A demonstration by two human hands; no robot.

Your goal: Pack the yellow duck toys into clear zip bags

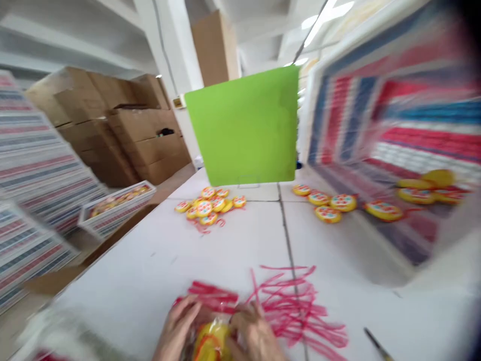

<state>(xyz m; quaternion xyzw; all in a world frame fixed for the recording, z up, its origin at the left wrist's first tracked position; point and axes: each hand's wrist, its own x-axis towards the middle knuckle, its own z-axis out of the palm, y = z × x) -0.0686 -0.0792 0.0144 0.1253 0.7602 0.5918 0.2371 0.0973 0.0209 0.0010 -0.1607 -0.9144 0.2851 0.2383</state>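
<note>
At the bottom edge, a yellow round piece with a red cord (210, 343) sits in what looks like a clear plastic bag (221, 328). My left hand (179, 326) grips the bag's left side with bent fingers. On the other side my right hand (252, 332) is closed on the bag's edge, its fingertips blurred. Just beyond the hands lies a bundle of red strips (212, 295). Loose pink strips (291, 308) spread over the white table (131, 286) beside my right hand.
Yellow discs with coloured dots form a pile (205, 206) further back, and more discs (342, 202) trail into a striped open box (409, 240) at right. A green board (244, 130) stands behind. A thin pointed tool (376, 343) lies front right. Cartons (93, 130) are stacked left.
</note>
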